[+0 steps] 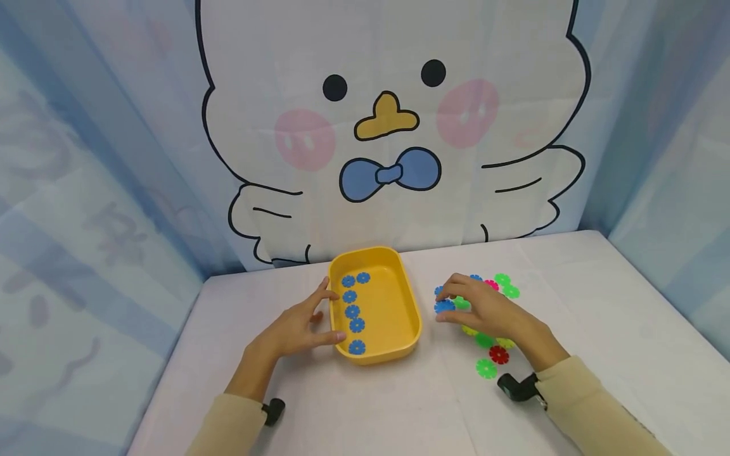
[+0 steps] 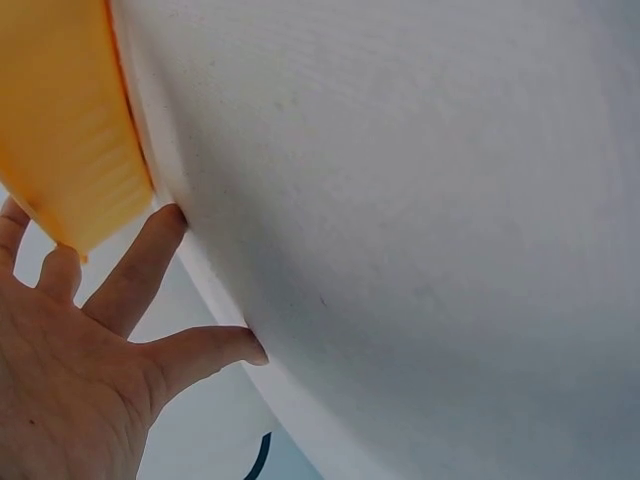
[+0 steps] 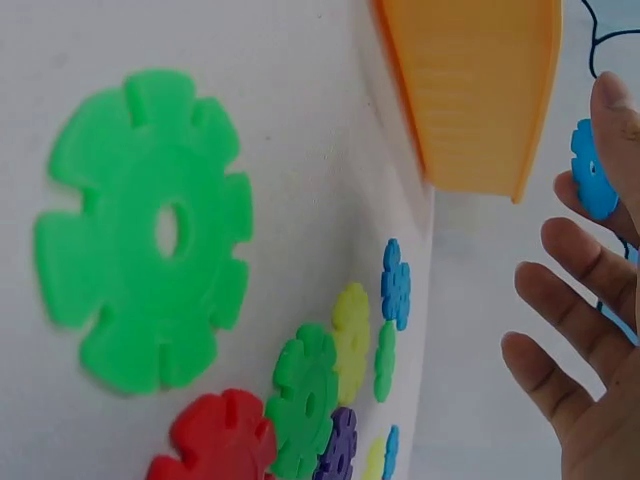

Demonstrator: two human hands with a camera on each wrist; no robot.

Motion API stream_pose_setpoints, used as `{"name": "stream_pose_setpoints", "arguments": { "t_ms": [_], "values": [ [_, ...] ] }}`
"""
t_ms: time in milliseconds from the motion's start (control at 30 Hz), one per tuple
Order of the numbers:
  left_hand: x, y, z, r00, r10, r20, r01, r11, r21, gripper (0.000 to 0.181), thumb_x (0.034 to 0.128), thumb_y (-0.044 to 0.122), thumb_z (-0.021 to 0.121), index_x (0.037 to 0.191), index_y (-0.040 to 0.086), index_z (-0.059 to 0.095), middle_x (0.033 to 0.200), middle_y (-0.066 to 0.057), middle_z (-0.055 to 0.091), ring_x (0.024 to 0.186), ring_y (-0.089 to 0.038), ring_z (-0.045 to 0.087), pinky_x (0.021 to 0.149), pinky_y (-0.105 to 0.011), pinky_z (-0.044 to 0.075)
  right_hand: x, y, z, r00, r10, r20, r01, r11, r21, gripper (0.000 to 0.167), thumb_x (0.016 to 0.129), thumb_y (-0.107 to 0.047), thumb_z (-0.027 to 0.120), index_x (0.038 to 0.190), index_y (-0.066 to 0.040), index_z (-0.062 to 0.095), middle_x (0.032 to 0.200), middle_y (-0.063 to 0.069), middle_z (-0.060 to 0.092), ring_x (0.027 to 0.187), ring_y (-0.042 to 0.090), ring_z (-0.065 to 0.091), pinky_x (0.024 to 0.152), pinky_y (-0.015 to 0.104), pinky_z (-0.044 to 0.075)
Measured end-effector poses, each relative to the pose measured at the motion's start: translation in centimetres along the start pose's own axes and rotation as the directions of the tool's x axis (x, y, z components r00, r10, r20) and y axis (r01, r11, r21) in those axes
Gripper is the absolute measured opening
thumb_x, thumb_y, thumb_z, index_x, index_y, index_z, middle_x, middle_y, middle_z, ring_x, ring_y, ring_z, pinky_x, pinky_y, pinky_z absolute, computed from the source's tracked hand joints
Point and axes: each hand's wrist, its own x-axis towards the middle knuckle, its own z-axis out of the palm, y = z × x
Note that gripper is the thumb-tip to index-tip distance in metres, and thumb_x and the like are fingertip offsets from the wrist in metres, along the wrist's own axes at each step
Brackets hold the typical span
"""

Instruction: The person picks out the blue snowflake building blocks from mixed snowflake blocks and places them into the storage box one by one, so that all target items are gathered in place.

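A yellow tray [image 1: 410,347] stands on the table with several blue flower-shaped plastic discs [image 1: 352,311] lying along its left side. My left hand [image 1: 298,326] is at the tray's left rim, fingers spread and fairly straight, thumb and fingertips at the edge. In the left wrist view the tray's side [image 2: 75,110] shows beside those spread fingers. My right hand [image 1: 485,307] is over the loose discs, right of the tray. It pinches a blue flower-shaped disc [image 3: 595,170] between thumb and index finger, above the table; the other fingers are loosely bent.
Around and under the right hand lie loose discs: green [image 1: 486,368], red [image 1: 499,354], pink and yellow ones, and a purple one [image 3: 337,445] in the right wrist view. A curtain with a cartoon figure [image 1: 393,221] hangs behind the white table [image 1: 388,411].
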Motion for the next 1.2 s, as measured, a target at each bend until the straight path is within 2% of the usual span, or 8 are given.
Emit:
{"name": "stream_pose_setpoints", "arguments": {
  "t_ms": [100, 200, 300, 400, 667, 800, 1033, 1200],
  "values": [
    [0.0, -0.1, 0.0, 1.000, -0.003, 0.001, 0.003, 1.000, -0.002, 0.084, 0.0781, 0.070, 0.076, 0.149, 0.042, 0.042, 0.170, 0.021, 0.005, 0.134, -0.029, 0.059, 0.107, -0.063, 0.047, 0.4, -0.2, -0.1, 0.999, -0.030, -0.012, 0.030, 1.000, -0.001, 0.031, 0.090, -0.049, 0.076, 0.112, -0.027, 0.072, 0.112, -0.010, 0.061, 0.103, 0.015, 0.060, 0.091, 0.045, 0.060],
    [0.0, 0.0, 0.0, 1.000, -0.007, -0.002, 0.007, 1.000, -0.004, 0.084, 0.0777, 0.070, 0.076, 0.149, 0.042, 0.042, 0.170, 0.021, 0.006, 0.134, -0.029, 0.059, 0.106, -0.063, 0.048, 0.7, -0.4, -0.1, 0.998, -0.062, -0.029, 0.062, 0.998, -0.003, 0.034, 0.090, -0.053, 0.075, 0.111, -0.026, 0.072, 0.112, -0.009, 0.061, 0.104, 0.018, 0.061, 0.093, 0.046, 0.059],
    [0.0, 0.0, 0.1, 1.000, -0.007, -0.004, 0.007, 1.000, -0.004, 0.084, 0.0775, 0.070, 0.076, 0.149, 0.041, 0.042, 0.170, 0.020, 0.006, 0.134, -0.029, 0.059, 0.105, -0.064, 0.048, 1.0, -0.8, -0.2, 0.995, -0.090, -0.051, 0.090, 0.996, 0.013, 0.033, 0.089, -0.051, 0.076, 0.110, -0.025, 0.072, 0.111, -0.007, 0.061, 0.105, 0.023, 0.062, 0.094, 0.048, 0.059],
    [0.1, 0.0, 0.1, 1.000, -0.004, -0.003, 0.004, 1.000, -0.006, 0.084, 0.0776, 0.070, 0.075, 0.149, 0.041, 0.042, 0.170, 0.021, 0.006, 0.133, -0.029, 0.060, 0.105, -0.064, 0.048, 1.3, -1.0, -0.3, 0.991, -0.117, -0.068, 0.120, 0.992, 0.031, 0.032, 0.089, -0.048, 0.078, 0.108, -0.024, 0.072, 0.110, -0.009, 0.061, 0.104, 0.020, 0.062, 0.094, 0.046, 0.059],
    [0.0, 0.2, 0.1, 1.000, -0.016, -0.002, 0.016, 1.000, 0.001, 0.086, 0.0770, 0.071, 0.076, 0.150, 0.041, 0.042, 0.170, 0.021, 0.006, 0.133, -0.028, 0.060, 0.106, -0.063, 0.048, 3.2, -1.9, 0.0, 0.987, -0.142, -0.078, 0.147, 0.988, 0.053, 0.032, 0.089, -0.046, 0.078, 0.108, -0.021, 0.071, 0.111, -0.009, 0.062, 0.106, 0.022, 0.063, 0.096, 0.048, 0.058],
    [0.3, 0.4, 0.2, 1.000, 0.009, -0.007, -0.009, 1.000, -0.003, 0.085, 0.0772, 0.073, 0.074, 0.149, 0.041, 0.042, 0.171, 0.018, 0.006, 0.132, -0.029, 0.061, 0.105, -0.062, 0.049, 4.0, -2.1, 0.2, 0.981, -0.171, -0.093, 0.178, 0.982, 0.067, 0.028, 0.088, -0.039, 0.082, 0.106, -0.020, 0.071, 0.111, -0.008, 0.062, 0.105, 0.023, 0.063, 0.096, 0.049, 0.057],
    [0.0, 0.1, 0.1, 1.000, -0.030, -0.005, 0.030, 1.000, -0.008, 0.085, 0.0765, 0.072, 0.076, 0.149, 0.043, 0.042, 0.170, 0.020, 0.007, 0.133, -0.029, 0.060, 0.105, -0.063, 0.048, 5.3, -2.9, 1.1, 0.979, -0.185, -0.082, 0.193, 0.975, 0.113, 0.029, 0.088, -0.041, 0.081, 0.106, -0.019, 0.071, 0.112, -0.006, 0.061, 0.105, 0.026, 0.062, 0.095, 0.047, 0.058],
    [-0.1, 0.0, 0.2, 1.000, -0.021, -0.015, 0.021, 1.000, -0.021, 0.084, 0.0771, 0.071, 0.075, 0.149, 0.042, 0.043, 0.170, 0.020, 0.009, 0.133, -0.029, 0.060, 0.105, -0.064, 0.048, 6.1, -3.6, 1.2, 0.979, -0.185, -0.081, 0.194, 0.975, 0.109, 0.032, 0.087, -0.040, 0.082, 0.107, -0.018, 0.070, 0.113, -0.005, 0.061, 0.104, 0.023, 0.061, 0.094, 0.045, 0.058]
  ]
}}
